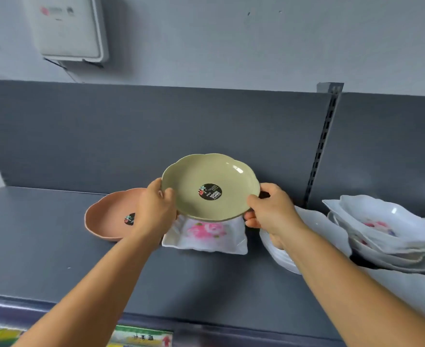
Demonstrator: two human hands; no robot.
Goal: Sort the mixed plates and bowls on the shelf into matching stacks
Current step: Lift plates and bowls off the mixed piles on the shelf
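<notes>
Both hands, left hand (pixel 156 209) and right hand (pixel 269 211), gripping scalloped glossy green plate (pixel 221 176), above square floral dish (pixel 206 234)

Behind the left hand (pixel 153 209), the pink plate (pixel 108 216) loses its right side. Under the green plate (pixel 210 187), the square floral dish (pixel 206 236) hides its far edge. Below the right hand (pixel 269 209), white plates (pixel 316 229) are partly covered; sticker text is unreadable.
</notes>
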